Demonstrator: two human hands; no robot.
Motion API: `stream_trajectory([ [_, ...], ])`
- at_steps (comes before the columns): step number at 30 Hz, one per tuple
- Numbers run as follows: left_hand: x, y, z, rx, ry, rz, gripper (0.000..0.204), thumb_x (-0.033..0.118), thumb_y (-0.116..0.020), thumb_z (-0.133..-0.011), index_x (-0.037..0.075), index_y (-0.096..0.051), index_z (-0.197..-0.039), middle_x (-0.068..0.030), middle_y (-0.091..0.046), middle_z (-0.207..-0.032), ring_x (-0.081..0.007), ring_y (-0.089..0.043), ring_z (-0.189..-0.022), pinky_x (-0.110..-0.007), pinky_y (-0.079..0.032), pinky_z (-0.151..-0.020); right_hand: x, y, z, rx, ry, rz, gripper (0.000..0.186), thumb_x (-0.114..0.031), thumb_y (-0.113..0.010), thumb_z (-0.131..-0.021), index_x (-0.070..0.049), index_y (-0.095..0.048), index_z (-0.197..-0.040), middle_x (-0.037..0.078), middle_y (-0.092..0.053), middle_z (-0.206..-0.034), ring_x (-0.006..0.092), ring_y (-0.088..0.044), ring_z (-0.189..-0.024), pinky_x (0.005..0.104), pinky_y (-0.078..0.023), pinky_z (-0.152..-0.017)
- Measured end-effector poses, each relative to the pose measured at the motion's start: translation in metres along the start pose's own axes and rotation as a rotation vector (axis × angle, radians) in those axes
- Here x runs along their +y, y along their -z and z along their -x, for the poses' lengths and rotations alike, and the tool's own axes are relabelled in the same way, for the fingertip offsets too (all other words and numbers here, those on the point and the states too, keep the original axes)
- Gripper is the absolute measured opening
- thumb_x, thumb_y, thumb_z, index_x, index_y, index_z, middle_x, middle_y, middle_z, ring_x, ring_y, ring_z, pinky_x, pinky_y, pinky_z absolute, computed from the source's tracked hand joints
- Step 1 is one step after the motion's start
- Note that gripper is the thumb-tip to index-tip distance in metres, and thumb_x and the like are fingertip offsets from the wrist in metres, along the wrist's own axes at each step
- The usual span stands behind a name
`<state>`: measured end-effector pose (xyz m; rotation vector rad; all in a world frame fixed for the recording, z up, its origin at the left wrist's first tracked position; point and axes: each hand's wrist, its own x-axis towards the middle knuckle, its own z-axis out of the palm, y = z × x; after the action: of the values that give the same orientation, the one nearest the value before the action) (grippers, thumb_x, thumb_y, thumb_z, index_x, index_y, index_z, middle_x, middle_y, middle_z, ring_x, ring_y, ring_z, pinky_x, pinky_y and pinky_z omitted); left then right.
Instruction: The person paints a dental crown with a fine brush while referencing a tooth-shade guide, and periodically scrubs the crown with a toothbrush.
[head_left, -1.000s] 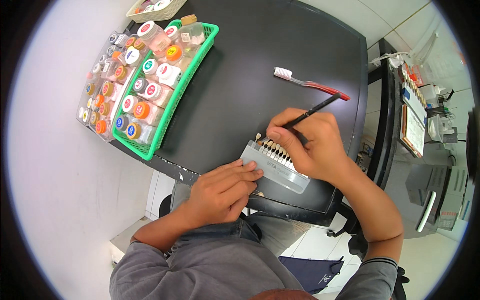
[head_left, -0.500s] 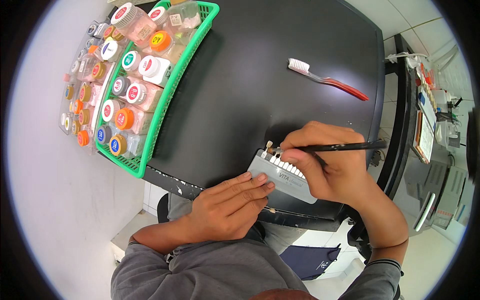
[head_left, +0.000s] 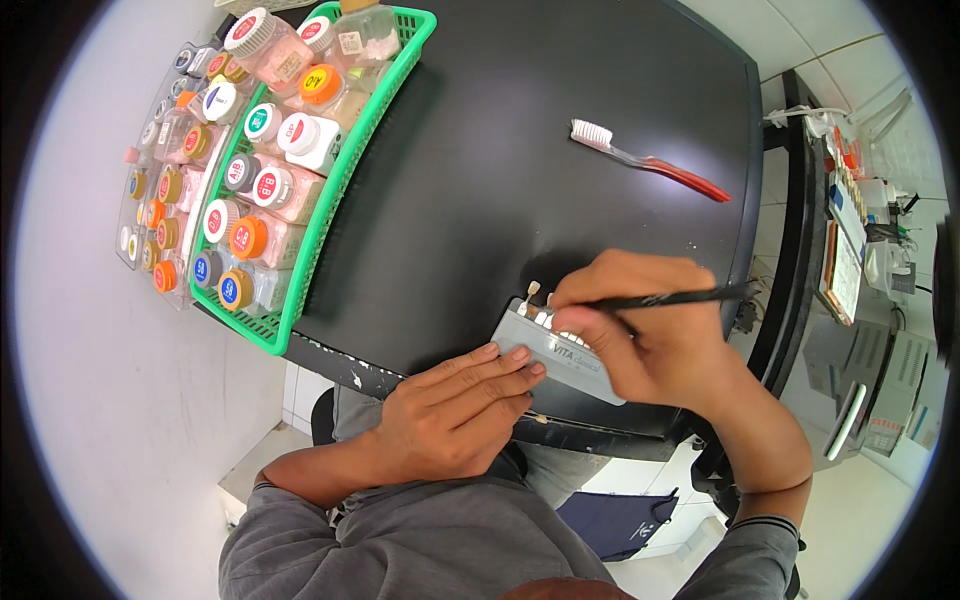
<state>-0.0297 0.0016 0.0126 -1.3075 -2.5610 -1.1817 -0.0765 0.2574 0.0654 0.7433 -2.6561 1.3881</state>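
Observation:
A grey dental shade guide (head_left: 555, 352) lies at the table's near edge, with a row of white tooth-shaped tabs along its far side. One tab (head_left: 533, 288) sticks out beyond the others at the left end. My left hand (head_left: 455, 410) lies with its fingers stretched out, their tips resting on the guide's left part. Over the right part of the guide, my right hand (head_left: 660, 330) pinches a slim, black-handled brush (head_left: 690, 297) like a pen. A brownish tip shows by the leftmost tabs, left of the fingers. Several tabs are hidden behind my right hand.
A toothbrush (head_left: 650, 162) with a red handle lies farther back on the black table (head_left: 470, 130). At the left stands a green basket (head_left: 335, 190) full of capped powder jars, with another tray of small bottles (head_left: 165, 190) beside it. A cluttered shelf (head_left: 840, 260) is at the right.
My right hand has shifted slightly left along the shade guide with the brush. The left hand stays on the guide. The whole view has moved a little.

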Motion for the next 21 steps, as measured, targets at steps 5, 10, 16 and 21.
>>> stream_trajectory([
  [5,0.000,-0.001,0.000,0.001,0.006,0.006,0.007,0.007,-0.080,-0.091,0.005,-0.082,-0.097,-0.0063,-0.084,-0.126,-0.0205,-0.077,-0.129,-0.040,-0.060,-0.118,0.003,-0.003,0.000,0.022,0.046,-0.018,0.009,-0.003,-0.084,-0.095,0.000,-0.078,-0.089,0.007,-0.077,-0.094,0.0268,-0.072,-0.070,0.0365,-0.056,-0.060],
  [10,0.000,0.002,0.000,-0.018,-0.006,-0.002,0.007,0.007,-0.080,-0.091,0.005,-0.082,-0.097,-0.0065,-0.084,-0.126,-0.0208,-0.077,-0.130,-0.040,-0.059,-0.118,0.003,-0.003,0.001,0.028,-0.014,0.030,0.009,-0.003,-0.084,-0.095,-0.001,-0.077,-0.089,0.007,-0.076,-0.092,0.0273,-0.073,-0.071,0.0371,-0.057,-0.061],
  [16,0.000,0.000,0.000,-0.011,-0.010,-0.006,0.008,0.007,-0.080,-0.091,0.005,-0.082,-0.098,-0.0064,-0.084,-0.126,-0.0208,-0.076,-0.131,-0.040,-0.059,-0.119,0.005,-0.004,0.001,0.024,0.064,0.019,0.008,-0.002,-0.084,-0.094,0.001,-0.076,-0.093,0.010,-0.077,-0.091,0.0283,-0.072,-0.066,0.0360,-0.056,-0.059],
  [21,0.000,0.000,0.000,-0.009,-0.007,-0.007,0.006,0.007,-0.080,-0.091,0.005,-0.082,-0.097,-0.0063,-0.084,-0.126,-0.0209,-0.077,-0.130,-0.040,-0.060,-0.118,0.004,0.002,-0.002,0.066,0.010,-0.057,0.007,-0.001,-0.084,-0.094,0.002,-0.078,-0.093,0.011,-0.079,-0.090,0.0275,-0.072,-0.065,0.0338,-0.053,-0.057],
])
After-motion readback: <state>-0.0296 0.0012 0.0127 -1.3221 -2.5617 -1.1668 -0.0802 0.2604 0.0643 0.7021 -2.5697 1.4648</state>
